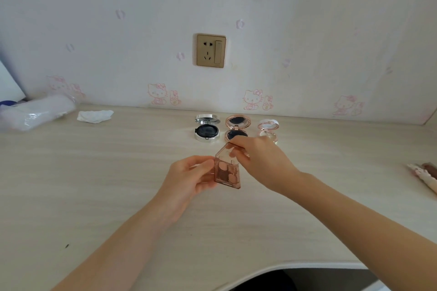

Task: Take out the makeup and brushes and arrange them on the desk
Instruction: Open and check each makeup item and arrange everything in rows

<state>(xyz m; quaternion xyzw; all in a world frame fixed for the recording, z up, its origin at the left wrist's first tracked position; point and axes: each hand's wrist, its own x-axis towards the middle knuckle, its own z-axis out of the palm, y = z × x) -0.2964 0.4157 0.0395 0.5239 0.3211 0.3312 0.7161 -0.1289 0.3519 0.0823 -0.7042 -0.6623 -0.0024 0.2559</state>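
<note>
A small rose-brown eyeshadow palette (227,173) hangs above the middle of the desk (118,184). My left hand (189,178) grips its base from the left. My right hand (262,160) pinches its clear lid, which stands lifted open. Behind them, near the wall, three open compacts stand in a row: a silver one (207,129), a rose-gold one (237,126) and a small pink-white one (268,126), partly hidden by my right hand.
A crumpled white tissue (95,116) and a clear plastic bag (37,112) lie at the back left. Pale brush-like items (423,172) lie at the right edge. A wall socket (211,50) sits above the compacts. The desk's curved front edge runs below my arms.
</note>
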